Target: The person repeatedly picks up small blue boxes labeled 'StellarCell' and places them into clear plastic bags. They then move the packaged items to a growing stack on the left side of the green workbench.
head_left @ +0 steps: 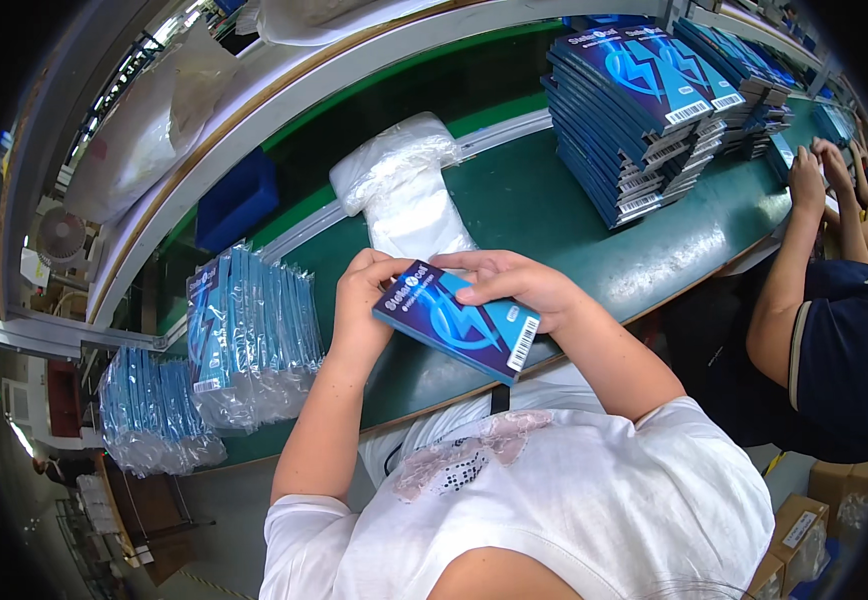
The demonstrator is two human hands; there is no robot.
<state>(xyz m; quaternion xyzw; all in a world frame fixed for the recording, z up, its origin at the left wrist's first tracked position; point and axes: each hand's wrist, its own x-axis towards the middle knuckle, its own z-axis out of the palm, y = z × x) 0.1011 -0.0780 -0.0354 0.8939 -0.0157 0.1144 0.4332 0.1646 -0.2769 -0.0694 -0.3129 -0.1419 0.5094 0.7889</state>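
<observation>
Wearer in a white short-sleeved T-shirt (594, 500); sleeves end above the elbows; pale lace-like patch with small dark speckles on the chest (474, 455); forearms bare; left hand (359, 300) and right hand (519, 285) bare, no gloves

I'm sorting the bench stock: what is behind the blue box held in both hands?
Behind the blue box lies a white plastic bundle on the green table. The box and the left hand cover the bundle's near end; its contents cannot be seen.
</observation>
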